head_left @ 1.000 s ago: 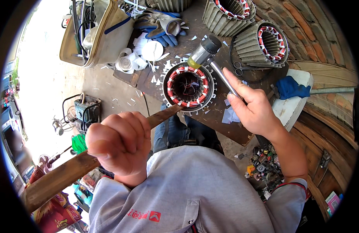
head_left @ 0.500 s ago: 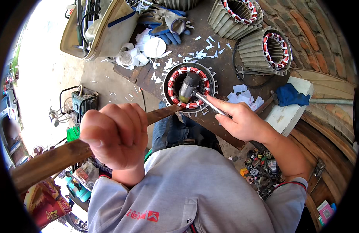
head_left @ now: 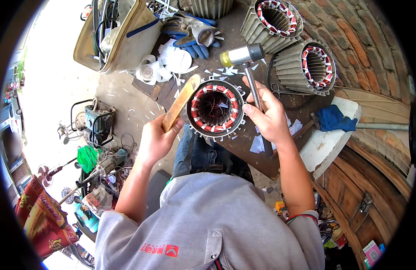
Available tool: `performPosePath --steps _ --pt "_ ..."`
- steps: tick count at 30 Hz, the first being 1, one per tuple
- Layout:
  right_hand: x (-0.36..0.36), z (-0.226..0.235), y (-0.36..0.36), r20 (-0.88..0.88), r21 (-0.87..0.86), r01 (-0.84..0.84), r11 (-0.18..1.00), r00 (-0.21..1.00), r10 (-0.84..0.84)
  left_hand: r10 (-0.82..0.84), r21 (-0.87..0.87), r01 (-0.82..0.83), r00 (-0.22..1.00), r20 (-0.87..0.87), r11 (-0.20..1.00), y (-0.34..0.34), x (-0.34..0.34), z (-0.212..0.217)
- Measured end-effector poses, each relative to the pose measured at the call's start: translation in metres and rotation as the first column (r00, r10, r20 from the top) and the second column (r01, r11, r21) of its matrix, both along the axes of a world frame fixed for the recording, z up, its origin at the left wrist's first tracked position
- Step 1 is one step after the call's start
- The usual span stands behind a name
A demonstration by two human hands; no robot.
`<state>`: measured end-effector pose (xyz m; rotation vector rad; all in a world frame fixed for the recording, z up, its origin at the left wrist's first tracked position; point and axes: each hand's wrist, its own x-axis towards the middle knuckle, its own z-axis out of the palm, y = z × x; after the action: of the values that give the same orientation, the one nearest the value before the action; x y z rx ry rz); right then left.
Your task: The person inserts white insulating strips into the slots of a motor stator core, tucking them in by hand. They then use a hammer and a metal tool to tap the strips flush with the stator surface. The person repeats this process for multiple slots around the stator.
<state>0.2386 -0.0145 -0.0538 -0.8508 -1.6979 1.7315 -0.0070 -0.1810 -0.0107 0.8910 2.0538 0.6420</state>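
Observation:
A motor stator (head_left: pixel 235 112) stands in front of me on the bench, its ring of red windings bound with white ties and its bore facing up. My left hand (head_left: pixel 158 141) is closed round a flat wooden stick (head_left: pixel 183 101), whose rounded end points up beside the stator's left rim. In my right hand (head_left: pixel 268 112) is the handle of a mallet (head_left: pixel 243 54) with a metal head, one yellow face and one black face. That head is raised beyond the stator's far right side. My right fingertips are close to the stator's right rim; whether they touch it I cannot tell.
More finned motor housings (head_left: pixel 289 67) with red windings stand at the far right by a brick wall. Scissors (head_left: pixel 275 90), white paper scraps (head_left: pixel 257 144), work gloves (head_left: pixel 190 36) and a tape roll (head_left: pixel 147 72) lie on the bench. A plastic bin (head_left: pixel 136 40) of tools is at the far left.
The mallet head has lifted from over the windings and moved away to the far right. The stick, formerly slanting in from the lower left, now points up beside the stator.

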Motion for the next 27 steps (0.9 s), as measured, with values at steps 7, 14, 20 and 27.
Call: performPosePath --steps 7,14,20,27 --pt "-0.009 -0.009 -0.027 -0.066 -0.203 0.118 0.972 0.989 -0.134 0.175 -0.085 -0.164 0.973 0.150 0.983 0.036 0.026 0.001" --pt "0.007 0.002 -0.088 0.010 -0.190 0.304 0.933 0.951 -0.308 -0.078 -0.075 0.077 0.997 -0.005 0.994 0.095 0.000 -0.005" --pt "0.017 0.009 -0.129 0.056 -0.217 0.372 0.903 0.928 -0.368 -0.390 -0.122 0.385 0.920 -0.023 0.915 0.138 -0.007 0.004" --pt "0.029 0.069 -0.131 0.143 -0.275 0.451 0.849 0.893 -0.428 -0.613 0.767 0.003 0.603 0.510 0.641 0.088 -0.069 0.134"
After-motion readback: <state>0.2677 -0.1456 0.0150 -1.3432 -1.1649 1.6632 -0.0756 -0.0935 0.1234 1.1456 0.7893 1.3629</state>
